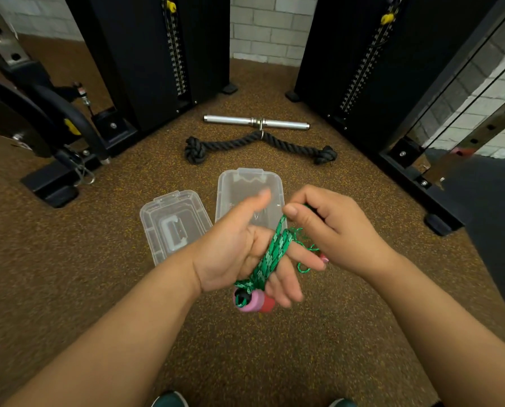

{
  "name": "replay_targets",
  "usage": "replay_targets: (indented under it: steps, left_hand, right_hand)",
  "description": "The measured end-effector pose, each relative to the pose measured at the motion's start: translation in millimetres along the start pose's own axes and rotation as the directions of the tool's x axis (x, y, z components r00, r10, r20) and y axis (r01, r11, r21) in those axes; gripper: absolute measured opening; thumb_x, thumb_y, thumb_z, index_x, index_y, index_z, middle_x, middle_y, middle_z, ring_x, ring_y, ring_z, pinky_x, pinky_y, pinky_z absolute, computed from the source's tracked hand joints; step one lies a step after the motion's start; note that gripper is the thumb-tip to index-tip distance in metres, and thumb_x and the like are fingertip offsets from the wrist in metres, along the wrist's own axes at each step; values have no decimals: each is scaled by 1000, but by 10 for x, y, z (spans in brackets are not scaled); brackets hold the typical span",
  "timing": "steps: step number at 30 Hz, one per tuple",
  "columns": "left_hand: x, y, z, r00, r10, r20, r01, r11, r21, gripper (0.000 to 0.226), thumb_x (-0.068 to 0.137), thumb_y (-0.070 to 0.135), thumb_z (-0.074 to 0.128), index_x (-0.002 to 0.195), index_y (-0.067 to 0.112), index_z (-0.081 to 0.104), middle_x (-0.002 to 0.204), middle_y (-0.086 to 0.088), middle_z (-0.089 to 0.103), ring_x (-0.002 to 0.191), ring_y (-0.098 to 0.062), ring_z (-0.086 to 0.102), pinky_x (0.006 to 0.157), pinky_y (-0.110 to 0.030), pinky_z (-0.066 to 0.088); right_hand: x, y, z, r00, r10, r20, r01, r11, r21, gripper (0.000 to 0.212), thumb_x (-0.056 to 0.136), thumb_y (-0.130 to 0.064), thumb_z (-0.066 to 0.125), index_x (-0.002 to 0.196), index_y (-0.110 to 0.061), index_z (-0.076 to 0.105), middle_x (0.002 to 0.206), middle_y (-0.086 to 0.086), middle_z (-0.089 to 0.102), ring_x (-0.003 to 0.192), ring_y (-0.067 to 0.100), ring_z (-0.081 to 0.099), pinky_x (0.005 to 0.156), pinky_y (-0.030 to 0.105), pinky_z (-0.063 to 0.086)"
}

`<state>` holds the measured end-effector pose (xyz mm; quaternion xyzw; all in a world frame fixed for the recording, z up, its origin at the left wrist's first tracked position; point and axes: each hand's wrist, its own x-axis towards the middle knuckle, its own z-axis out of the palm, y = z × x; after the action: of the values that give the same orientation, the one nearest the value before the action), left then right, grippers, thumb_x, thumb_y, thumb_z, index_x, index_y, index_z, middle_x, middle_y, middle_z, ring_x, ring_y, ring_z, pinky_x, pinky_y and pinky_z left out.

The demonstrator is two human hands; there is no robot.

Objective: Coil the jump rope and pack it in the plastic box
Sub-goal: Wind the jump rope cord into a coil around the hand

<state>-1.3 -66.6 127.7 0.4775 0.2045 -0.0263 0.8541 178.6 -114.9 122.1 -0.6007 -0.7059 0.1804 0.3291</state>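
Looping around the spread left hand (239,254): green jump rope (270,257). Right hand (333,227) pinches its strand. Plastic box (247,186) open on floor.

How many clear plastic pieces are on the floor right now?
2. The box lies open ahead, partly behind the left hand and right hand. Its lid lies just left of it. Nothing suggests more, though the hands cover some floor.
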Motion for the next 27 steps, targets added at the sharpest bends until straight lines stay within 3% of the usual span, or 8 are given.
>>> replay_targets:
  steps: [3,7,11,18,20,22,24,27]
  left_hand:
    - [12,27,33,990,106,-88,-107,994,-5,55,90,43,30,92,3,68,42,-3,54,36,-15,50,44,-22,40]
    - [12,62,-19,929,190,-318,-247,957,-150,48,95,37,32,67,11,62,31,6,35,28,-8,31,40,-23,25]
    - [-79,120,-172,852,210,-479,-327,929,-174,43,96,42,34,65,18,51,31,8,30,28,-6,25,41,-22,21]
    - [-166,186,-314,741,222,-634,-424,887,-185,45,98,42,31,60,22,44,31,10,28,29,-6,23,41,-22,22]
    - [-174,189,-331,725,227,-651,-438,881,-181,44,98,42,31,60,23,43,31,10,28,30,-5,22,42,-23,21]
    - [-181,195,-342,718,232,-656,-449,875,-182,44,99,42,31,60,23,43,31,10,28,30,-5,22,43,-24,20]
    - [-182,194,-336,720,235,-653,-451,873,-184,44,99,41,31,60,24,43,31,9,28,30,-5,22,42,-23,21]
    - [-183,192,-317,720,235,-653,-458,868,-193,44,98,41,31,60,23,43,31,9,28,30,-5,22,40,-22,24]
  right_hand:
    - [-23,64,164,990,138,17,-137,948,286,24,91,-37,52,76,-19,59,69,-5,59,65,6,51,61,26,41]
    - [-60,137,327,944,259,202,-329,752,572,32,97,-30,46,68,-23,58,54,-13,38,50,3,33,48,20,28]
    - [-78,271,225,862,387,327,-504,595,626,31,89,-40,46,68,-19,58,53,-6,26,43,6,24,41,16,26]
    - [-103,423,85,812,412,414,-566,381,731,26,87,-35,49,78,-17,65,52,-3,40,43,10,32,46,23,32]
    - [-102,439,60,826,386,410,-553,417,721,22,90,-24,50,90,-13,69,57,-2,48,45,8,35,46,21,33]
    - [-92,449,68,837,402,372,-547,588,595,18,94,-15,52,94,-12,70,62,-1,57,46,8,39,46,20,36]
    - [-85,453,109,855,440,273,-517,762,390,14,92,-16,59,91,-19,72,62,-7,62,50,11,43,48,24,40]
    - [-92,512,167,881,459,115,-473,843,256,12,87,-24,67,78,-31,72,55,-12,61,56,15,48,53,32,43]
